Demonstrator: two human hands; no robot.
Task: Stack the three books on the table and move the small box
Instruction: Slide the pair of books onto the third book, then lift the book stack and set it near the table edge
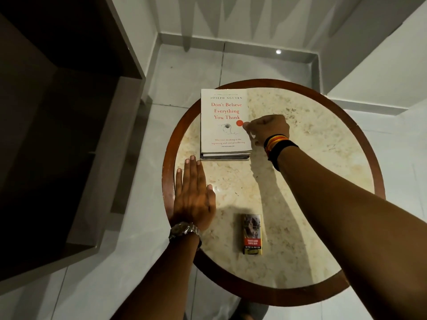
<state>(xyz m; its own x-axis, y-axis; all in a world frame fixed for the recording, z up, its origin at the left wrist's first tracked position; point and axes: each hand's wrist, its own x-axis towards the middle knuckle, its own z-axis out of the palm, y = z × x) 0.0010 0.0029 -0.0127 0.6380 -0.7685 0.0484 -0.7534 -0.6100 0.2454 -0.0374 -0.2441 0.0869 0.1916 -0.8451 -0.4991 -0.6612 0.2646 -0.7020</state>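
The stack of books [225, 125] lies upper centre on the table [312, 181]; the small box [252, 234] lies below it, well apart.

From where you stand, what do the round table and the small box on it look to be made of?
The table looks like polished pale stone, perhaps marble: mottled cream veining and a soft sheen. Its rim looks like glossy reddish-brown wood, though it could be veneer. The small box seems printed cardboard, judging by its sharp folded edges and printed warning label.

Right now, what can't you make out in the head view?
- Lower books: covers hidden under the top book; only edges show.
- Right hand: fingers curl out of sight at the book's edge; grip unclear.
- Small box: print too small and dim.
- Table base: hidden beneath the top.
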